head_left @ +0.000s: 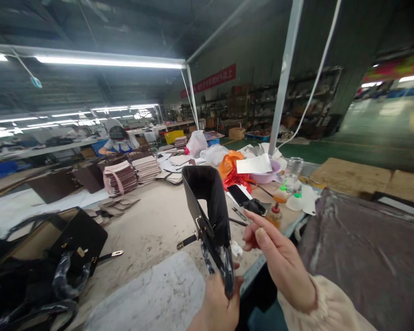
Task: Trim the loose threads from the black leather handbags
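Observation:
A black handbag (202, 193) is held up over the workbench, its wide mouth tilted toward me. My left hand (219, 301) is wrapped round its plastic-covered handles near the front edge of the bench. A strap with a gold metal tip sticks out from the bag's left side. To the right of the bag, my right hand (274, 250) hovers apart from it, index finger stretched out and the other fingers partly bent, with nothing visible in it. Close beyond that hand are small thread snips (239, 213) and a bottle with a red cap (275, 214).
More black bags (79, 234) lie at the left. Stacked panels (119, 177) line the back, near a person (119, 140) across the bench. A phone (238, 195), an orange plastic bag (230, 163) and a purple basin (267, 172) sit at right, beside a metal post (284, 78).

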### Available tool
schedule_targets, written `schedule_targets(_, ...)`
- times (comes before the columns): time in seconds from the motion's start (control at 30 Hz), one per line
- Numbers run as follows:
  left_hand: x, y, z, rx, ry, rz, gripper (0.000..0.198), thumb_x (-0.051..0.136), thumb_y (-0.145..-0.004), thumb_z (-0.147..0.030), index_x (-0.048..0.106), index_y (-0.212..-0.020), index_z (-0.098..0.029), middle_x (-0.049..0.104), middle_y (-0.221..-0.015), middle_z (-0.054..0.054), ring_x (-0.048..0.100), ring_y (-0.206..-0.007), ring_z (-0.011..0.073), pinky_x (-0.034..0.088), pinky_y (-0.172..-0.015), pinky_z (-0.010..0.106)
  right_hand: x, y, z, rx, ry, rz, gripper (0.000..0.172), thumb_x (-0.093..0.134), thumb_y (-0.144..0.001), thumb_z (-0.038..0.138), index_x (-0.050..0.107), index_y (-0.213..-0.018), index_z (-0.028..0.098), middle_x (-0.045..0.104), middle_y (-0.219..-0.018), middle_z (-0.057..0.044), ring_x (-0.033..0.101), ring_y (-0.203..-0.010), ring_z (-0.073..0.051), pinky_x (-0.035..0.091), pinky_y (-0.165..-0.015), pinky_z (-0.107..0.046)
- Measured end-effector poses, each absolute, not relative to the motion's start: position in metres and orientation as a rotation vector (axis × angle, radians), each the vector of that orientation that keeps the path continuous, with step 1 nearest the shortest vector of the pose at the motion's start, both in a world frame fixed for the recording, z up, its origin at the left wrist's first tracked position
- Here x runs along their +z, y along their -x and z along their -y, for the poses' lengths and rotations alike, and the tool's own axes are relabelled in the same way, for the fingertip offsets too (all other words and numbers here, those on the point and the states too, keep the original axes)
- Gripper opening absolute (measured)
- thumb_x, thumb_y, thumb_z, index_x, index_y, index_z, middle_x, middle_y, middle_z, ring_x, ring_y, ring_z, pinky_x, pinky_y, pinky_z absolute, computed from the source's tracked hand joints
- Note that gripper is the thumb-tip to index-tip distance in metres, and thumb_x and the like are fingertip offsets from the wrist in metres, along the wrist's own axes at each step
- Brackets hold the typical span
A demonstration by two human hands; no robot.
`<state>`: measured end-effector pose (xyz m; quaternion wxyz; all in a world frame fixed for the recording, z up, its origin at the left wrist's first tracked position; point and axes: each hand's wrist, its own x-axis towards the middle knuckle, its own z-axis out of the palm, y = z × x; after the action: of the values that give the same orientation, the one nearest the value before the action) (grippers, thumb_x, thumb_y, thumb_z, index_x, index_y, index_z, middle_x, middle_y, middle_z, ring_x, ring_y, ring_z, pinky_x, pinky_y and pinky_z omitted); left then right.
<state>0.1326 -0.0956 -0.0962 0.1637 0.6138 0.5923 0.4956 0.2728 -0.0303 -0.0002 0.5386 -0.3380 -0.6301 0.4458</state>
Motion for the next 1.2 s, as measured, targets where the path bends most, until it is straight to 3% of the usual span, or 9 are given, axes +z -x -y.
schedule_targets(0.23, -0.119, -0.126, 0.13, 1.329, -2.146, -1.563, 0.019, 0.044, -0.087, -0.023, 0.059, -0.096, -0.016, 0.07, -0.086, 0.008, 0.068, -0.078, 0.0182, 0.056, -0.067, 0.026, -0.017, -0.262, 0.036, 1.219, 0.727, 1.669, 0.037, 0.038, -0.093, 0.041, 0.059, -0.117, 0.023, 0.059, -0.084, -0.005, 0.059, -0.065, -0.014, 0.051, -0.059, -0.029)
schedule_targets(0.5, -0.149, -0.123, 0.175, 1.144, -2.074, -1.722, 0.027, 0.041, -0.09, -0.03, 0.056, -0.106, -0.015, 0.069, -0.092, 0.011, 0.067, -0.083, 0.0192, 0.057, -0.073, 0.029, -0.055, -0.245, 0.042, 1.588, 0.679, 1.748, 0.035, 0.035, -0.093, 0.044, 0.059, -0.102, 0.019, 0.059, -0.077, -0.003, 0.06, -0.065, -0.014, 0.052, -0.058, -0.027)
schedule_targets(0.63, -0.153, -0.124, 0.182, 1.044, -2.214, -1.681, 0.026, 0.04, -0.09, -0.028, 0.055, -0.107, -0.015, 0.067, -0.093, 0.012, 0.066, -0.083, 0.0197, 0.057, -0.073, 0.031, -0.054, -0.242, 0.043, 1.502, 0.659, 1.934, 0.029, 0.04, -0.092, 0.041, 0.055, -0.104, 0.02, 0.056, -0.08, -0.002, 0.058, -0.066, -0.013, 0.05, -0.06, -0.026)
schedule_targets(0.83, -0.141, -0.127, 0.17, 1.039, -2.329, -1.466, 0.021, 0.039, -0.089, -0.027, 0.052, -0.101, -0.015, 0.066, -0.092, 0.01, 0.065, -0.081, 0.0192, 0.057, -0.071, 0.03, -0.04, -0.24, 0.048, 1.196, 0.748, 2.14, 0.024, 0.063, -0.078, 0.033, 0.052, -0.095, 0.02, 0.05, -0.077, 0.001, 0.05, -0.064, -0.011, 0.044, -0.055, -0.021)
schedule_targets(0.97, -0.146, -0.13, 0.169, 1.088, -2.248, -1.375, 0.022, 0.037, -0.09, -0.03, 0.051, -0.1, -0.015, 0.067, -0.089, 0.01, 0.065, -0.077, 0.0192, 0.057, -0.068, 0.03, -0.037, -0.239, 0.05, 1.081, 0.851, 2.167, 0.011, 0.057, -0.083, 0.029, 0.053, -0.085, 0.019, 0.05, -0.069, 0.003, 0.046, -0.057, -0.009, 0.039, -0.052, -0.02)
schedule_targets(1.2, -0.151, -0.134, 0.173, 1.042, -2.126, -1.418, 0.024, 0.039, -0.09, -0.031, 0.051, -0.102, -0.015, 0.067, -0.089, 0.009, 0.065, -0.08, 0.0191, 0.056, -0.071, 0.03, -0.036, -0.237, 0.049, 1.009, 0.923, 2.142, 0.02, 0.047, -0.09, 0.027, 0.054, -0.074, 0.019, 0.05, -0.063, 0.003, 0.047, -0.059, -0.009, 0.039, -0.059, -0.022)
